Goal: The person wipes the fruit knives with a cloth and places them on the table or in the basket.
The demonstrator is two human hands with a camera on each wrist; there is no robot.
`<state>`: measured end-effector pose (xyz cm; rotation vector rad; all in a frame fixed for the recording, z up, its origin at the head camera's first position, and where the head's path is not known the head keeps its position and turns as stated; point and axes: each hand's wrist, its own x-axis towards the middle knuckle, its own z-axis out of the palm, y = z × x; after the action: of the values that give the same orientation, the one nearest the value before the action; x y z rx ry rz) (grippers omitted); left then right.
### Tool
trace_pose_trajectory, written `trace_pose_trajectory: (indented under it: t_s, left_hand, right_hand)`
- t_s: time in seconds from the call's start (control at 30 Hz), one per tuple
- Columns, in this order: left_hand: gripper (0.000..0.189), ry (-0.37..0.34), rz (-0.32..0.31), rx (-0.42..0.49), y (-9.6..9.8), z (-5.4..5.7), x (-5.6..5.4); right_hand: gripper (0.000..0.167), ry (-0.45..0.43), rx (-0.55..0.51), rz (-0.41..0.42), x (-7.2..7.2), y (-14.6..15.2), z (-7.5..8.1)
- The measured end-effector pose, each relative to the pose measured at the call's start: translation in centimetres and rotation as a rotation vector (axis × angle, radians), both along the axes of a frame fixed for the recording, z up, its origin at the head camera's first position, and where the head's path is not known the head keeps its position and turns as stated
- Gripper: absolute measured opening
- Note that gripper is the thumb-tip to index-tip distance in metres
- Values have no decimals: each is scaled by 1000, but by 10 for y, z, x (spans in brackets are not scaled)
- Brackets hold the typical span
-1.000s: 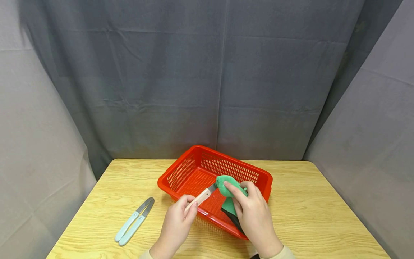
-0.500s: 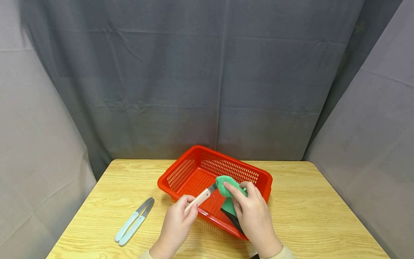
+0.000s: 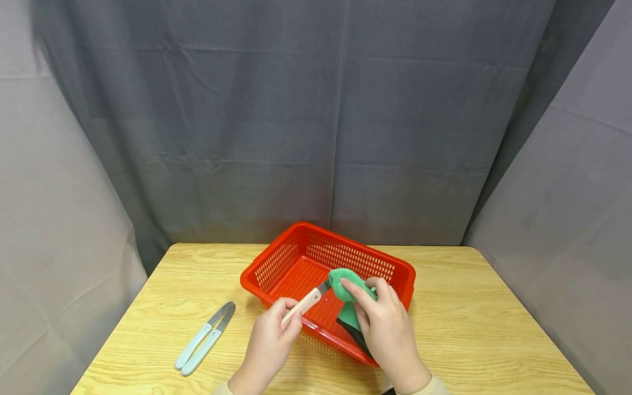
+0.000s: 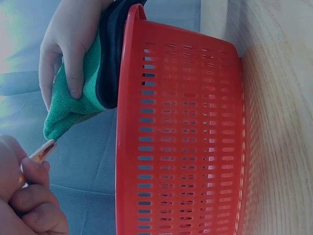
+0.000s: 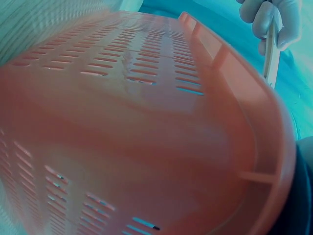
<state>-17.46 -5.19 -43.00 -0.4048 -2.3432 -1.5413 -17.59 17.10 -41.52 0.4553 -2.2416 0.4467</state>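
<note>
My left hand [image 3: 269, 341] holds a knife by its pale pink handle [image 3: 307, 303], which slants up to the right over the red basket. Only a short stretch of the knife's blade shows; the rest is hidden in a green cloth [image 3: 345, 281] with a dark border. My right hand [image 3: 391, 329] pinches that cloth around the blade, index finger lying along the top. In the left wrist view the cloth's dark-edged part [image 4: 108, 73] hangs down beside the basket's rim. The right wrist view shows mostly basket, with the left hand [image 5: 274, 22] on the handle at the upper right.
The red slotted plastic basket [image 3: 252, 278] stands skewed on the wooden table [image 3: 474, 318], under both hands. To the left lie two knives with light blue handles [image 3: 193, 345], side by side, tips pointing away. Grey curtains [image 3: 257, 137] hang behind and along both sides.
</note>
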Motion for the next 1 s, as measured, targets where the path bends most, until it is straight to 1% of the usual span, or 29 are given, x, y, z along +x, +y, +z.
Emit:
trace_pose_trajectory:
  t_s: [0.33, 0.5, 0.67, 1.0]
  left_hand:
    - [9, 18, -1, -8, 0, -2, -1]
    - [9, -7, -2, -1, 0, -2, -1]
    - [7, -34, -4, 10, -1, -1, 0]
    - [4, -34, 9, 0, -1, -1, -1]
  right_hand:
    - [61, -5, -2, 3, 0, 0, 0]
    - [61, -11, 2, 3, 0, 0, 1]
    - [63, 4, 4, 11, 2, -1, 2]
    - [66, 40, 25, 56, 9, -4, 5]
